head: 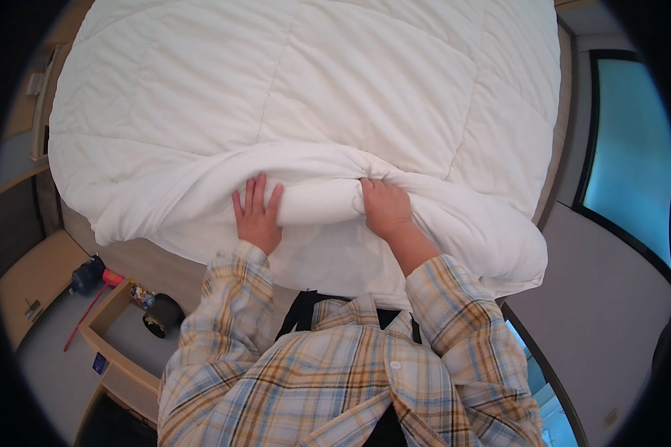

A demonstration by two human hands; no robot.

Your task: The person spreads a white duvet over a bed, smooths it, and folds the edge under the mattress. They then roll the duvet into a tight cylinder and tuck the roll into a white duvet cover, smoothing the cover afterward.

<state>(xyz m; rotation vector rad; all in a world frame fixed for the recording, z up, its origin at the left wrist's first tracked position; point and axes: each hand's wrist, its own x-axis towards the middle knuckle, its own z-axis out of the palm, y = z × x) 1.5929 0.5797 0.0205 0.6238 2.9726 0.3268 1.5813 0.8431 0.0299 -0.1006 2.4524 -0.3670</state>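
A white quilted comforter (pixel 358 84) with stitched seams spreads over the bed before me. Along its near side, a white fabric cover (pixel 313 159) is turned back in a loose fold. My left hand (pixel 259 218) lies flat against the fabric inside this fold, palm down with the fingers spread. My right hand (pixel 387 205) is closed around a bunched part of the fold, and creases run out from its grip. Between the hands a smooth, padded white roll (pixel 321 201) shows. Thinner white cloth (pixel 330 254) hangs below it towards my body.
On the left floor are a blue water jug (pixel 87 275), a pink long-handled thing (pixel 110 277) and a dark bin (pixel 163 315). A wooden frame (pixel 114 341) stands close by them. A black-framed frosted glass panel (pixel 629 162) is in the right wall.
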